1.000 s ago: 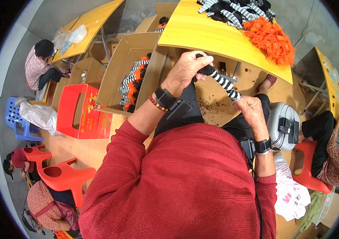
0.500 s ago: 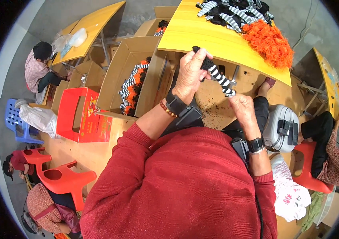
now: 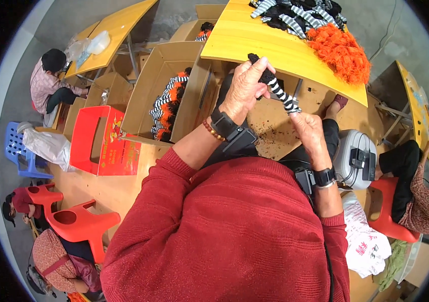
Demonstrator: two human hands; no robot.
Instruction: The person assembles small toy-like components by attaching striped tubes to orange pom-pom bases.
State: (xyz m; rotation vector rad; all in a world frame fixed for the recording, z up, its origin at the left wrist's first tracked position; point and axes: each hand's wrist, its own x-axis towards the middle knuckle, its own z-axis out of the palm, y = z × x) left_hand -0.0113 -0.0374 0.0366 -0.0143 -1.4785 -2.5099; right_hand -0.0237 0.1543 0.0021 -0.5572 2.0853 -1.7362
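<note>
Between my two hands stretches a narrow knitted piece [image 3: 280, 92], black at its upper end and striped black and white below. My left hand [image 3: 244, 86] is wrapped round the black part, with a bit of it poking out above the fingers. With thumb and fingers pinched, my right hand [image 3: 309, 132] holds the striped lower end. The piece slants down to the right, in front of the table's near edge. Part of it is hidden behind the left fingers.
A yellow table [image 3: 244, 31] ahead bears a heap of striped and black knitted pieces [image 3: 295, 22] and an orange fluffy pile [image 3: 340, 55]. An open carton [image 3: 146, 75] at left holds similar pieces. Beside it stands a red box [image 3: 86, 141]. A grey case [image 3: 351, 151] is at right. Other people sit around.
The striped part between my hands looks shorter, and the piece has shifted slightly right. My right hand has moved up a little at its end; both hands keep their hold.
</note>
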